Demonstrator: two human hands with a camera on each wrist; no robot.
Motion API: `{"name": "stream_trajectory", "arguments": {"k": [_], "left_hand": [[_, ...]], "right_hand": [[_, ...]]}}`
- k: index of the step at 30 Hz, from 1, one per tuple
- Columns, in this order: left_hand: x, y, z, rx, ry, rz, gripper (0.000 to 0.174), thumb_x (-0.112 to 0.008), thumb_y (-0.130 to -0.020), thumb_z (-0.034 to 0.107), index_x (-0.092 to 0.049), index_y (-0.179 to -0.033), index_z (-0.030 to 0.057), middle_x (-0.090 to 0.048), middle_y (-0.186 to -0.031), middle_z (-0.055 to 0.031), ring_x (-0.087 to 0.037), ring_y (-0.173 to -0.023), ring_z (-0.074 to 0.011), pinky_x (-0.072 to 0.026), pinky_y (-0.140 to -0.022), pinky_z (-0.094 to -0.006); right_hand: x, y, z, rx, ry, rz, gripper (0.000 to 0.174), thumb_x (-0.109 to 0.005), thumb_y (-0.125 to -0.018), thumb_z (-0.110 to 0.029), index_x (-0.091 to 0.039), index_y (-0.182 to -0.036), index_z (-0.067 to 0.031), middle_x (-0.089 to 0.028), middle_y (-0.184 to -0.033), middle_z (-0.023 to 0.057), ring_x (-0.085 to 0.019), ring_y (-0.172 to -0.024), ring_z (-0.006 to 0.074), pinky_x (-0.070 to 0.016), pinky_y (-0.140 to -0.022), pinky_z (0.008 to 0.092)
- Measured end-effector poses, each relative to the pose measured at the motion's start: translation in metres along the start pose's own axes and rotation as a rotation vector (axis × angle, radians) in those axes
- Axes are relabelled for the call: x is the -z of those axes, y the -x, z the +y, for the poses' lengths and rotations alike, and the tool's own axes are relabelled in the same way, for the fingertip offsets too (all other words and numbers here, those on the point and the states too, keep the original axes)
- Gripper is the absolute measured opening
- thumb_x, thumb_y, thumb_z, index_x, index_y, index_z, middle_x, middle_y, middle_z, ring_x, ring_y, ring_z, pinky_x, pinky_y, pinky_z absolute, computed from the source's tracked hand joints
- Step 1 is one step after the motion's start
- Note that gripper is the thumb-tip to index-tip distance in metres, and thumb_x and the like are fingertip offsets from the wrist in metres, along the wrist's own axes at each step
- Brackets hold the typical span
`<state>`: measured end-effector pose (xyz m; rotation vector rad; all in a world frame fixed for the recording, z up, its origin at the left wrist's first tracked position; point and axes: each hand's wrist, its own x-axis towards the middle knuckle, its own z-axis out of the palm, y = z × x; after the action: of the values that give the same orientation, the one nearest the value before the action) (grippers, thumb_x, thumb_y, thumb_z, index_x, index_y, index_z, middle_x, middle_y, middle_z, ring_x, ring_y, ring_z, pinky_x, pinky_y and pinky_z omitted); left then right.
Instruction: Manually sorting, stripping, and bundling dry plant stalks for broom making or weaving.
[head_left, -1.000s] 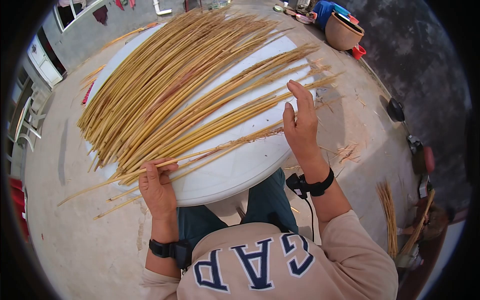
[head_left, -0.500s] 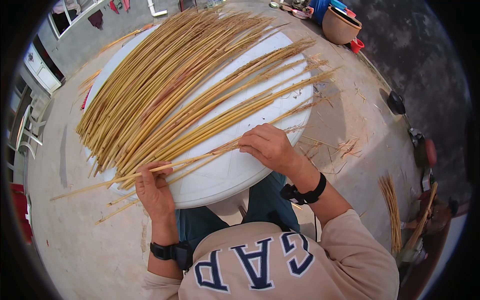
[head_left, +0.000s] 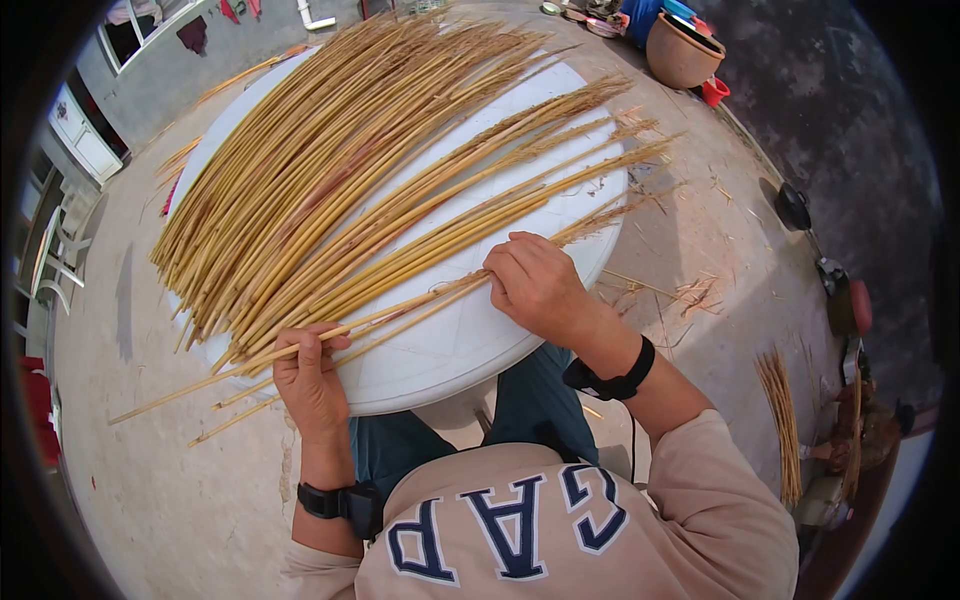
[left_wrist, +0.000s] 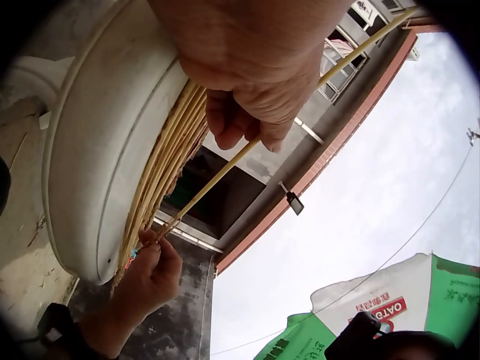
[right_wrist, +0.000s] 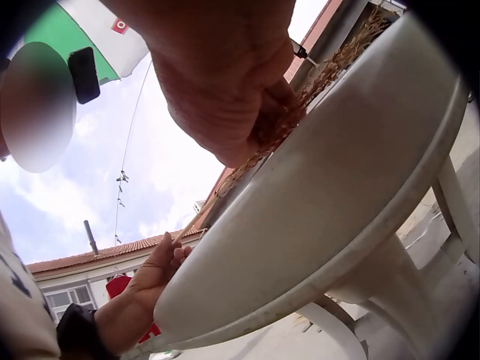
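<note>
One long pale stalk (head_left: 385,318) lies across the near side of the white round table (head_left: 450,362). My left hand (head_left: 312,388) pinches its lower part between thumb and fingers, and the bare end sticks out to the left. At the brushy end my right hand (head_left: 540,290) holds it with curled fingers, as the right wrist view also shows. Beside it, nearer the table edge, lie a couple of loose stalks (head_left: 232,424). Farther back, many yellow stalks (head_left: 290,190) with feathery tips are spread side by side. The left wrist view shows the stalk (left_wrist: 217,178) running between both hands.
Broken bits (head_left: 700,293) litter the ground right of the table. A clay pot (head_left: 684,52) and a red bucket (head_left: 714,91) stand at the back right. Upright bundles (head_left: 780,425) and another person (head_left: 880,430) are at the lower right. A white chair (head_left: 62,250) stands left.
My right hand has come down and left from above the table's right side and taken hold of the stalk's brushy end. My left hand keeps its pinch, almost in place.
</note>
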<state>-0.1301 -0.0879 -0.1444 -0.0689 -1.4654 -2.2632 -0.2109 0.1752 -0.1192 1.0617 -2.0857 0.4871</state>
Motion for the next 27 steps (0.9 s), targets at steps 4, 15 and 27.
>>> {"name": "stream_trajectory", "arguments": {"k": [4, 15, 27], "left_hand": [[0.002, 0.001, -0.001, -0.002, 0.009, 0.003, 0.014, -0.055, -0.091, 0.015, -0.052, -0.084, 0.0041, -0.063, -0.087, -0.0141, -0.058, -0.073, -0.015, -0.0469, -0.073, -0.0271], [0.001, 0.003, -0.001, -0.016, -0.032, -0.045, 0.013, -0.056, -0.09, 0.015, -0.055, -0.085, 0.0034, -0.062, -0.087, -0.0137, -0.058, -0.073, -0.0164, -0.0468, -0.073, -0.0286], [0.003, 0.002, 0.001, -0.076, 0.113, -0.006, 0.013, -0.055, -0.091, 0.016, -0.055, -0.086, 0.0032, -0.063, -0.087, -0.0146, -0.059, -0.073, -0.0165, -0.0476, -0.075, -0.0286]], "right_hand": [[0.003, -0.002, -0.002, -0.075, -0.083, 0.022, 0.014, -0.059, -0.063, 0.002, -0.052, -0.075, -0.0018, -0.051, -0.069, 0.0103, -0.055, -0.066, 0.0273, -0.0489, -0.068, 0.0375], [0.004, -0.014, 0.003, -0.158, 0.044, 0.074, 0.011, -0.06, -0.068, -0.002, -0.052, -0.075, -0.0037, -0.053, -0.068, 0.01, -0.055, -0.067, 0.0284, -0.0466, -0.084, 0.0433], [0.045, -0.019, 0.035, -0.413, -0.031, 0.34, 0.007, -0.057, -0.081, -0.001, -0.058, -0.087, -0.001, -0.062, -0.093, 0.0144, -0.059, -0.087, 0.0293, -0.0454, -0.082, 0.0369]]}}
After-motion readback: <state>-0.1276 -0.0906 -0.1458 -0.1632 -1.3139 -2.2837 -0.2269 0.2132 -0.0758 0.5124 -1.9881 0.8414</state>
